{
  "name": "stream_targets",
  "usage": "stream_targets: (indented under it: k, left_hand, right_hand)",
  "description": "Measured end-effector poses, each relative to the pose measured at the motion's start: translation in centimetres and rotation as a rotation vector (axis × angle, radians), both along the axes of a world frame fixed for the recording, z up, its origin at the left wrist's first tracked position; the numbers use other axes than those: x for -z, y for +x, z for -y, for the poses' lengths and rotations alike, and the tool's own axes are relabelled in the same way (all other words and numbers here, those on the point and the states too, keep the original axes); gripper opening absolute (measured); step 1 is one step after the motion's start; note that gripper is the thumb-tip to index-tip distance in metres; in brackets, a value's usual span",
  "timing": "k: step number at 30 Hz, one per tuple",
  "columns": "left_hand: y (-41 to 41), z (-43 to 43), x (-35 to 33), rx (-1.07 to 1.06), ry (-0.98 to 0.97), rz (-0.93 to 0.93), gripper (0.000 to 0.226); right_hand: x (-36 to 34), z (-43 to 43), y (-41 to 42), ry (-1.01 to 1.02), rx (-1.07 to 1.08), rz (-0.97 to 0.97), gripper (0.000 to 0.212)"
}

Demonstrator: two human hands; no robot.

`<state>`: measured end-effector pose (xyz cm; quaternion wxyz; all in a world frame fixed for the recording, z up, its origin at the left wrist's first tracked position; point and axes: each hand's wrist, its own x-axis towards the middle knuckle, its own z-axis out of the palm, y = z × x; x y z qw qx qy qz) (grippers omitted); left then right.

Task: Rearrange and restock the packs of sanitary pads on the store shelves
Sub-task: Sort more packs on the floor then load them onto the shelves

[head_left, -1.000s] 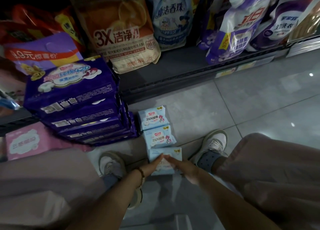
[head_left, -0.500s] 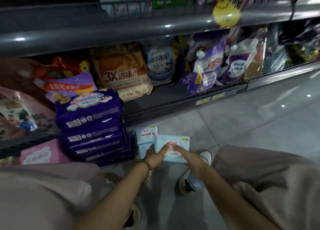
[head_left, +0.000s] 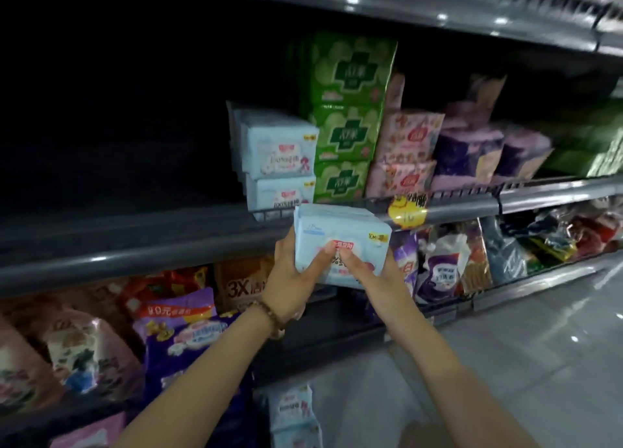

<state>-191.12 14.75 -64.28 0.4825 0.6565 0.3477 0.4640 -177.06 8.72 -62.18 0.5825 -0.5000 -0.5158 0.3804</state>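
Both hands grip one bundle of light-blue pad packs [head_left: 340,242]: I log the left hand [head_left: 289,275] curled round its left edge, thumb on the front, and the right hand [head_left: 376,274] holding the lower right, index finger pressed on the label. The bundle is in the air, front toward me, just before the grey shelf rail [head_left: 168,253] and directly below two matching light-blue packs [head_left: 279,154] stacked on that shelf, beside the green packs [head_left: 347,134]. More light-blue packs [head_left: 293,414] lie on the floor [head_left: 505,363], near a purple pack stack [head_left: 188,341].
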Motion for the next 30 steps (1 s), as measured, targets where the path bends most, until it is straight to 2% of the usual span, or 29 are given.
stream_targets:
  k: [4,7,11,14,18,22,26,28,30]
  left_hand:
    - [-1.5,-2.1,-5.2,-0.114,0.206,-0.008,0.061]
    - [-2.7,-3.6,-8.8,-0.194,0.336,-0.019,0.065]
    - [-4.3,-7.4,-11.5,-0.28,0.452,-0.019,0.068]
    - [-5.1,-9.0,-13.3,-0.349,0.517,-0.01,0.065]
    - [-5.0,-9.2,-14.1,-0.33,0.498,0.065,0.068]
    - [-4.0,-9.2,-12.8,-0.331,0.49,-0.006,0.072]
    - [-3.6,-9.8,-12.1,-0.306,0.474,-0.013,0.084]
    - [-4.0,-10.1,-12.1,-0.284,0.439,-0.042,0.091]
    - [-4.8,-10.4,-12.2,-0.308,0.421,-0.169,0.095]
  right_hand:
    - [-5.3,-2.9,-0.9,0.161,-0.056,0.091,0.059]
    - [-8.7,-4.9,-1.6,0.241,-0.123,0.145,0.052]
    - [-13.2,-8.2,-2.7,0.29,-0.195,0.222,0.058]
    - [-16.3,-10.5,-3.2,0.315,-0.234,0.258,0.051]
    - [-17.1,-11.8,-2.8,0.339,-0.25,0.252,0.051]
    - [-13.8,-12.4,-2.0,0.307,-0.251,0.239,0.075]
    - [-12.3,-13.2,-1.1,0.285,-0.248,0.196,0.088]
    - [-12.2,-13.9,-0.8,0.259,-0.23,0.202,0.094]
    - [-12.4,-14.3,-0.7,0.227,-0.223,0.25,0.1]
